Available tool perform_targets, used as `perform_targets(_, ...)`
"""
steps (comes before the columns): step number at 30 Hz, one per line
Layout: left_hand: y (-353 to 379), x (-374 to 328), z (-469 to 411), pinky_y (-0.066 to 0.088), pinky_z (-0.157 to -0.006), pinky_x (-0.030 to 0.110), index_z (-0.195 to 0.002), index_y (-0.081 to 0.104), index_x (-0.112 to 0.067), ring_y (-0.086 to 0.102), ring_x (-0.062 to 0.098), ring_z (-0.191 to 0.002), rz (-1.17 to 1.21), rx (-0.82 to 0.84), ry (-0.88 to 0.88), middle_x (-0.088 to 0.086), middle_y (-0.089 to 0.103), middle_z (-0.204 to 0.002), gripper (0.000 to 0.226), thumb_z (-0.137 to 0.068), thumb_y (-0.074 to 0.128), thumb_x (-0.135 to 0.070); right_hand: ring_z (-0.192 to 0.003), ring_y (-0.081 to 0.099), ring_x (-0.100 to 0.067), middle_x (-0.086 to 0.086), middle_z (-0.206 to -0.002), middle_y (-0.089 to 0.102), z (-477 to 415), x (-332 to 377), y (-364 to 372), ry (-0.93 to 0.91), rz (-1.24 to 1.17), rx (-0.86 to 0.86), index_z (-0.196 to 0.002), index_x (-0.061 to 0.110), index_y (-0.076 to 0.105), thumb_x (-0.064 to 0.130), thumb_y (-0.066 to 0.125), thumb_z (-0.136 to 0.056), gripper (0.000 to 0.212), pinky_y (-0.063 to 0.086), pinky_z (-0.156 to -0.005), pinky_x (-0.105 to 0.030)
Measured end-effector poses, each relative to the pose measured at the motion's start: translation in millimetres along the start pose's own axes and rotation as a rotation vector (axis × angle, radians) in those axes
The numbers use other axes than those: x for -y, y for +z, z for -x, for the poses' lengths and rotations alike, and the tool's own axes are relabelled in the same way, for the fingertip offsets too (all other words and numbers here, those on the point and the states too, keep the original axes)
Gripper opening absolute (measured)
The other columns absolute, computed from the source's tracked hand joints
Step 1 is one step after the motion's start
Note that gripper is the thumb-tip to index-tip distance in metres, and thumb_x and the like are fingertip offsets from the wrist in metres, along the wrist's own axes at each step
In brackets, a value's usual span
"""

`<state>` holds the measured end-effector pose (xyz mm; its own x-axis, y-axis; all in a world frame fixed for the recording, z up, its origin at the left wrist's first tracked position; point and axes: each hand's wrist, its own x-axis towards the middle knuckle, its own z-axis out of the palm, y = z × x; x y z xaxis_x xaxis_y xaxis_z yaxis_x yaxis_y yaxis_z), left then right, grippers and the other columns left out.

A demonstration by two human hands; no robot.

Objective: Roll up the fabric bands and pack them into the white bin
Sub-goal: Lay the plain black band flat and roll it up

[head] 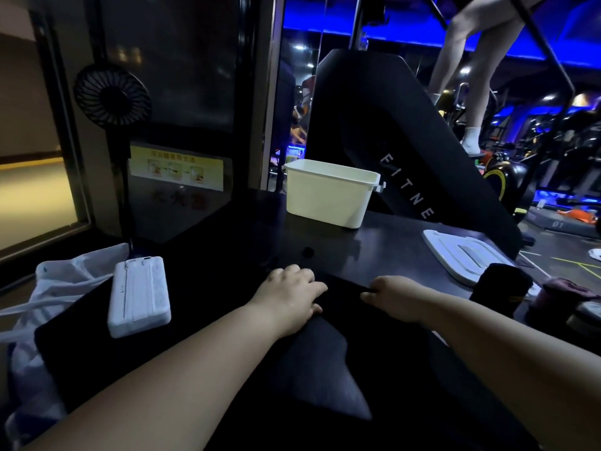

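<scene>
A dark fabric band (344,323) lies flat on the black table, running from its far edge back toward me. My left hand (292,297) presses on the band's far left corner, fingers curled over the edge. My right hand (395,297) pinches the same far edge on the right side. The white bin (328,193) stands upright at the back of the table, beyond both hands; its inside is hidden from here. A rolled black band (500,288) stands at the right, with a reddish rolled band (559,297) beside it.
A white power bank (140,297) lies left of my hands on dark cloth, next to a white plastic bag (65,281). A white lid (461,255) rests at the table's right. A black fan (112,94) stands at back left. Gym machines and a person's legs fill the background.
</scene>
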<state>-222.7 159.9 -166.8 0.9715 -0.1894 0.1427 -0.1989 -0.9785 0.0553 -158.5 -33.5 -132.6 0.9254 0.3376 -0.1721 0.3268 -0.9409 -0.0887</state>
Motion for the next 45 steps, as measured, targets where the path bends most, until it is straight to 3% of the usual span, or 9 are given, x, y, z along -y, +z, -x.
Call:
perform_targets(5,9.2,-26.4,-35.0,0.034,-0.109,0.039,-0.141,0.042,-0.041,0.04,0.027,-0.134,0.321,0.117,-0.049,-0.003,0.047,-0.145,0.042,-0.099,0.039,-0.045,-0.107,0.06,-0.033,-0.016,-0.111,0.066,-13.9,-26.1,8.1,0.212,-0.128,-0.173,-0.1,0.004,0.062,0.038,0.044,-0.101,0.038,0.038,-0.073,-0.028)
perform_targets(13,11.2,-81.5,-82.7,0.002,-0.119,0.054,-0.148,0.035,-0.029,0.015,0.019,-0.148,0.355,0.262,0.0,-0.006,0.033,-0.156,0.054,-0.102,0.025,-0.055,-0.117,0.056,-0.034,-0.02,-0.126,0.058,-26.4,-60.5,0.7,0.464,-0.379,-0.178,-0.13,0.0,0.05,0.027,0.035,-0.105,0.04,0.044,-0.084,-0.031)
perform_targets(17,17.5,-87.0,-101.4,0.001,-0.12,0.053,-0.151,0.028,-0.03,0.008,0.021,-0.15,0.272,0.267,0.004,-0.005,0.023,-0.16,0.051,-0.103,0.029,-0.048,-0.054,0.057,-0.023,-0.011,-0.072,0.056,-22.8,-77.1,-16.9,0.425,-0.531,-0.049,-0.089,0.005,0.058,0.037,0.04,-0.104,0.04,0.039,-0.042,-0.02)
perform_targets(20,24.8,-86.0,-108.9,-0.002,-0.12,0.052,-0.153,0.021,-0.031,0.003,0.018,-0.151,0.266,0.259,-0.003,-0.007,0.014,-0.163,0.052,-0.104,0.027,-0.047,-0.032,0.047,-0.014,-0.008,-0.064,0.05,-23.0,-91.4,-18.0,0.401,-0.541,0.042,-0.077,0.007,0.055,0.034,0.05,-0.1,0.036,0.032,-0.036,-0.014)
perform_targets(24,28.3,-81.6,-118.4,-0.005,-0.12,0.05,-0.155,0.016,-0.03,0.0,0.015,-0.151,0.277,0.269,-0.005,-0.008,0.01,-0.163,0.054,-0.104,0.027,-0.045,-0.065,0.053,-0.02,-0.001,-0.067,0.053,-37.0,-102.5,-6.0,0.337,-0.23,-0.088,-0.07,0.012,0.055,0.043,0.061,-0.092,0.039,0.034,-0.047,-0.025)
perform_targets(28,26.3,-72.9,-136.0,-0.004,-0.121,0.044,-0.155,0.016,-0.027,0.0,0.013,-0.151,0.35,0.27,-0.084,0.005,0.015,-0.163,0.055,-0.104,0.032,-0.036,-0.074,0.056,-0.024,0.0,-0.065,0.054,-47.8,-96.7,7.2,0.363,-0.312,-0.246,-0.064,0.016,0.052,0.042,0.064,-0.089,0.038,0.033,-0.052,-0.029)
perform_targets(31,28.1,-70.7,-147.1,-0.005,-0.121,0.041,-0.155,0.016,-0.028,0.0,0.012,-0.15,0.41,0.238,-0.127,0.005,0.016,-0.162,0.056,-0.101,0.031,-0.027,-0.097,0.061,-0.031,-0.009,-0.09,0.064,-53.7,-90.0,16.6,0.401,-0.306,-0.344,-0.087,0.012,0.063,0.039,0.056,-0.089,0.028,0.039,-0.067,-0.03)
perform_targets(35,36.7,-70.9,-157.4,-0.006,-0.121,0.041,-0.154,0.016,-0.029,0.002,0.009,-0.15,0.427,0.2,-0.148,0.006,0.017,-0.162,0.058,-0.098,0.03,-0.025,-0.131,0.035,-0.03,-0.008,-0.137,0.045,-62.5,-92.3,16.9,0.415,-0.221,-0.319,-0.127,0.021,0.055,0.043,0.042,-0.094,0.042,0.034,-0.101,-0.041)
perform_targets(45,44.4,-70.2,-162.8,-0.004,-0.12,0.041,-0.153,0.018,-0.027,0.005,0.007,-0.15,0.407,0.157,-0.14,0.001,0.025,-0.16,0.055,-0.102,0.033,-0.041,-0.14,0.023,-0.023,0.006,-0.151,0.034,-79.0,-101.6,20.2,0.316,-0.207,-0.261,-0.134,0.028,0.05,0.055,0.039,-0.096,0.048,0.024,-0.107,-0.045)
